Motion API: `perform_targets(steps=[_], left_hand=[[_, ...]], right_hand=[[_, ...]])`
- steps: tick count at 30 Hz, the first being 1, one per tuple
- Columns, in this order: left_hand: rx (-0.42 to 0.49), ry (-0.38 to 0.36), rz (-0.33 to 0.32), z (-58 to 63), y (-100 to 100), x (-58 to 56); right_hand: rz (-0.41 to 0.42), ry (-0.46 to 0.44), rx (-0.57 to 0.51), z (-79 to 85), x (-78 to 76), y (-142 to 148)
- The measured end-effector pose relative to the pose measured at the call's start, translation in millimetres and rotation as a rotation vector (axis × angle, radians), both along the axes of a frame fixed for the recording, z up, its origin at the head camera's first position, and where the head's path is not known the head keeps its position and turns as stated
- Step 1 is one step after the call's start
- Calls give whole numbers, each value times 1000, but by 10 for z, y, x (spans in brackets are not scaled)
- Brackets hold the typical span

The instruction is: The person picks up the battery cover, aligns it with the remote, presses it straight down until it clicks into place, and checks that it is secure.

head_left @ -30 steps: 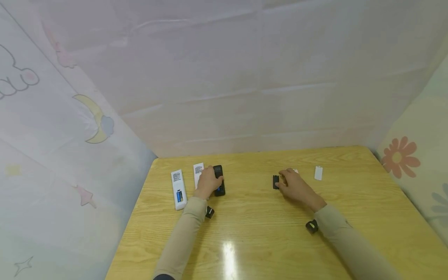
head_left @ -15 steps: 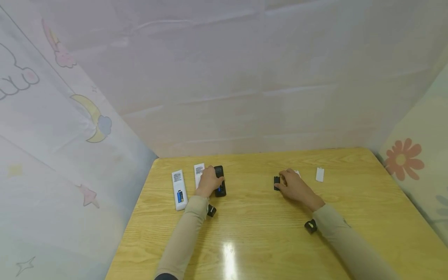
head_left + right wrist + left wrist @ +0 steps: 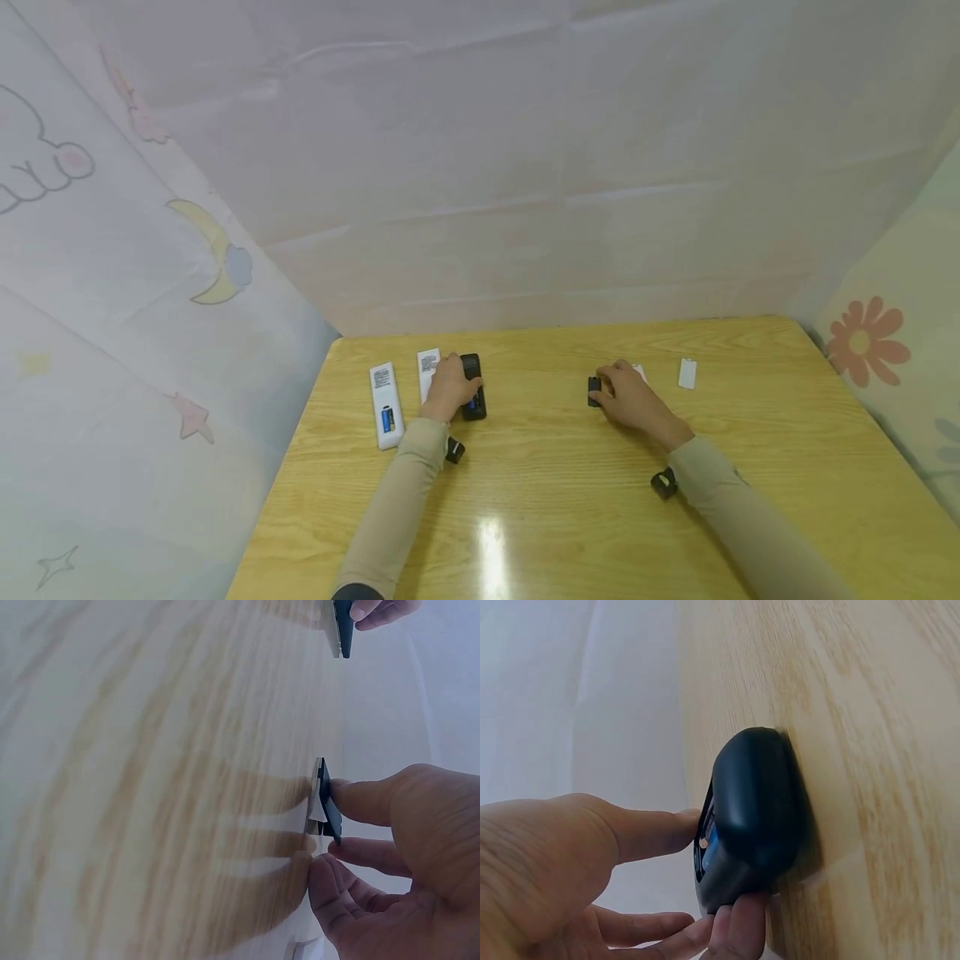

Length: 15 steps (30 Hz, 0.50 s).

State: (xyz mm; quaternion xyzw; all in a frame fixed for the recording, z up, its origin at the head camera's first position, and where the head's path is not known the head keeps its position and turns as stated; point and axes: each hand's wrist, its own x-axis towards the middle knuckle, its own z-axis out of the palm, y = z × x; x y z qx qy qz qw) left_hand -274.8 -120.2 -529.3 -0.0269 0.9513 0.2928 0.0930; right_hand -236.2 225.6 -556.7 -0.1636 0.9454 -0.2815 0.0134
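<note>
On the wooden surface, the left hand gripped a black remote between thumb and fingers, while well apart to the right the right hand pinched a black cover. The head view alone took in the leftmost white remote; the left wrist view faced the black remote's rounded end, the right wrist view the cover's edge.
</note>
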Motion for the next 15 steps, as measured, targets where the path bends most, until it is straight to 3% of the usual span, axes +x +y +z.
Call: perform_targets(steps=[15], left_hand=[[40,31,15,-22,27,-11]], right_hand=[[-7,2,-14,-1,-2,15]])
